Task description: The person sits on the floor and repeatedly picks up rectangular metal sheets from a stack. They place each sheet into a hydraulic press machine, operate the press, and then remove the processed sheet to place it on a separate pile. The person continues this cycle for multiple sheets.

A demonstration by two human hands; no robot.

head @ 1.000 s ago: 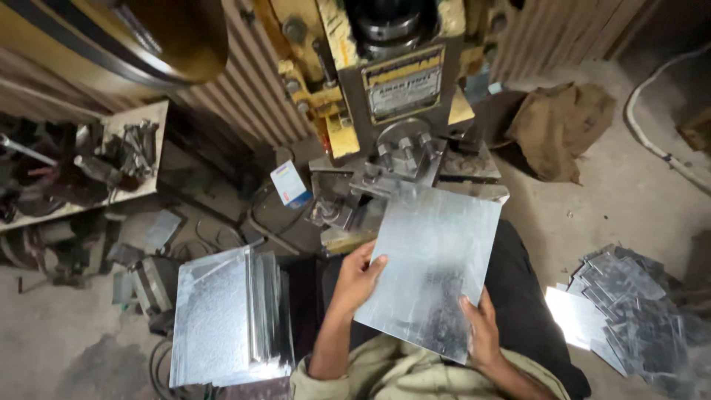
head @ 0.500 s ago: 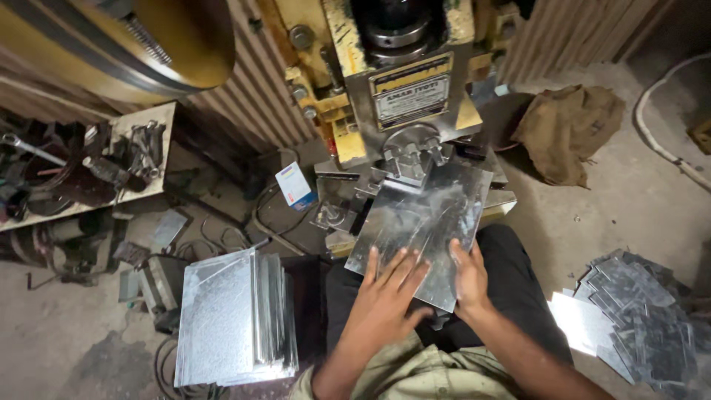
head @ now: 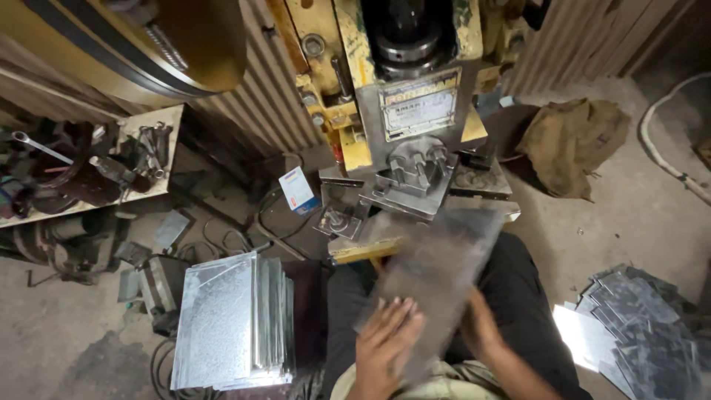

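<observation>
A galvanised metal sheet (head: pixel 444 274) lies tilted over my lap, its far edge under the die (head: pixel 411 178) of the yellow press machine (head: pixel 392 81). The sheet is motion-blurred. My left hand (head: pixel 385 348) lies flat on its near left part, fingers spread. My right hand (head: pixel 478 330) grips the sheet's near right edge. Both hands sit close together at the bottom centre of the head view.
A stack of metal sheets (head: pixel 229 322) stands to my left on the floor. A pile of cut sheets (head: pixel 637 326) lies at the right. A cluttered tool bench (head: pixel 81 170) is at far left, a brown sack (head: pixel 574 141) at back right, a small box (head: pixel 298 190) near the press.
The sheet has been pushed forward from my lap toward the press die. Both hands slid down to its near edge, and the view shifted closer to the machine.
</observation>
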